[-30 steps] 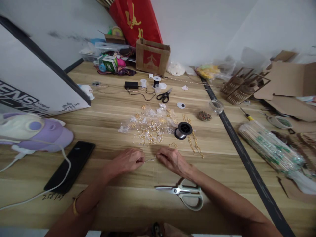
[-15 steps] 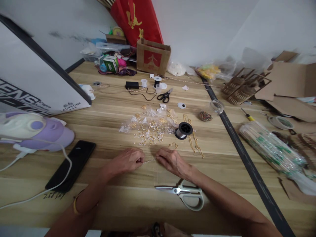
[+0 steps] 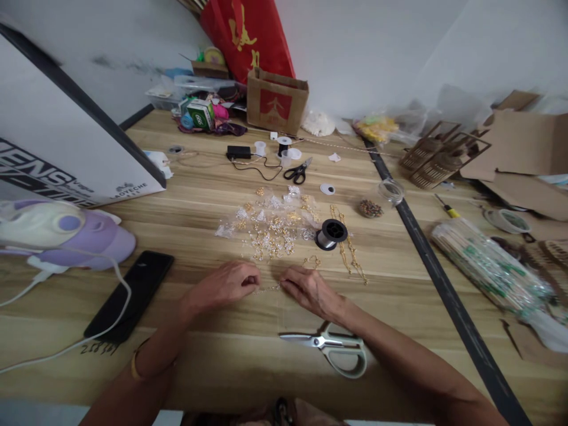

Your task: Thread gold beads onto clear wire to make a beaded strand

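A thin beaded chain (image 3: 268, 289) stretches between my two hands low over the table. My right hand (image 3: 308, 290) pinches its right end between thumb and fingers. My left hand (image 3: 226, 284) is curled closed at the chain's left end; whether it still grips the chain or some small piece is hidden. Just beyond lies a pile of gold and clear beads (image 3: 270, 241) with small plastic bags. A spool of wire (image 3: 331, 234) stands right of the pile, beside gold chains (image 3: 348, 248). Below my right hand rest pale-handled scissors (image 3: 332, 346).
A black phone (image 3: 133, 296) and a purple-and-white device (image 3: 66, 234) with a white cable lie at left. Black scissors (image 3: 298, 171) lie farther back. An open jar of beads (image 3: 373, 206) is tipped at right, near wrapped sticks (image 3: 488, 266). A paper bag (image 3: 277, 103) stands behind.
My left hand has risen slightly and its fingers have shifted off the chain's line, so more of the chain's left end shows. My right hand stays in place.
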`<state>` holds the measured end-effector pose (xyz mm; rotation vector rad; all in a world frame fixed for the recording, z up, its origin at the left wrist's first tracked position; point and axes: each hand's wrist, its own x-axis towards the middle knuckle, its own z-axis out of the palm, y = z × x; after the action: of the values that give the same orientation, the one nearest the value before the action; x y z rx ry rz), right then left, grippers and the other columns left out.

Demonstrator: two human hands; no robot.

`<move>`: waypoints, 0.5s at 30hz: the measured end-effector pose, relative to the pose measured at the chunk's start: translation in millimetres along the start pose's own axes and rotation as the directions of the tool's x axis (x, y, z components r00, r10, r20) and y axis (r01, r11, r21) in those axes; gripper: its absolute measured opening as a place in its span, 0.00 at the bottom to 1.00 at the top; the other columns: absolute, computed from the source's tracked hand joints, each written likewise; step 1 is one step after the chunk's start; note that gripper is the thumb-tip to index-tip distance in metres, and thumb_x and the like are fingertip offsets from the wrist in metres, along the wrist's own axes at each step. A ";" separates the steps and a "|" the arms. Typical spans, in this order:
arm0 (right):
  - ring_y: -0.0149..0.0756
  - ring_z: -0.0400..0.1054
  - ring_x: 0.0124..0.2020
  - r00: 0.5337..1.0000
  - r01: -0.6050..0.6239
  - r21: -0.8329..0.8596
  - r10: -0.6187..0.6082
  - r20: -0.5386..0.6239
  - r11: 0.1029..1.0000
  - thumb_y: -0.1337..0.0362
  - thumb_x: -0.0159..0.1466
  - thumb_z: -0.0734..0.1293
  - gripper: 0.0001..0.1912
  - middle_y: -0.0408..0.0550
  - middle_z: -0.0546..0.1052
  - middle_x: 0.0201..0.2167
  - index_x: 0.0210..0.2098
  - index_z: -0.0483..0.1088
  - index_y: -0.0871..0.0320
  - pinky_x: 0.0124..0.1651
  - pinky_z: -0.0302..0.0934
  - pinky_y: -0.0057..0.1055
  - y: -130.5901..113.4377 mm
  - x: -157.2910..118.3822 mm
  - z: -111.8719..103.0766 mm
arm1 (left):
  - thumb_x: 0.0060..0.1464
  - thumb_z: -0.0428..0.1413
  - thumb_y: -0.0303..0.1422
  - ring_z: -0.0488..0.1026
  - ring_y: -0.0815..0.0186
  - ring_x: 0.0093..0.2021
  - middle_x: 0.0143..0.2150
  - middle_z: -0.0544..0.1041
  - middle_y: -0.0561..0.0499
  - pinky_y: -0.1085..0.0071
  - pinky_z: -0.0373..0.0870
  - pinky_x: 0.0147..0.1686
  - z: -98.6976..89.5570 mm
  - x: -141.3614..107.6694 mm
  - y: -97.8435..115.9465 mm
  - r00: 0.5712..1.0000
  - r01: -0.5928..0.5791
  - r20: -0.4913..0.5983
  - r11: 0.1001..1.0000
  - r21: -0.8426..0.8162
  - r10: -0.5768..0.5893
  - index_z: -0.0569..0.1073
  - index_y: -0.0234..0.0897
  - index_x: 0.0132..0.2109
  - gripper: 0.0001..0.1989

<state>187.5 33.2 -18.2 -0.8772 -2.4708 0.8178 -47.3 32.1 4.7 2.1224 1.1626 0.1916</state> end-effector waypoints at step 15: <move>0.33 0.67 0.32 1.000 0.021 0.004 -0.022 0.014 1.000 0.68 0.68 0.56 0.08 0.48 0.71 0.31 0.39 0.66 0.59 0.37 0.60 0.27 0.7 -0.7 1.0 | 0.49 0.55 0.29 0.70 0.69 0.27 0.26 0.75 0.52 0.75 0.65 0.28 37.0 18.8 15.0 0.968 0.143 -0.128 0.892 -0.430 -0.217 0.74 0.32 0.33 0.05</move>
<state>187.7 32.8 -19.5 -0.8451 -2.4855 0.8230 -9.9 22.9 -16.9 1.6354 1.2809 0.5022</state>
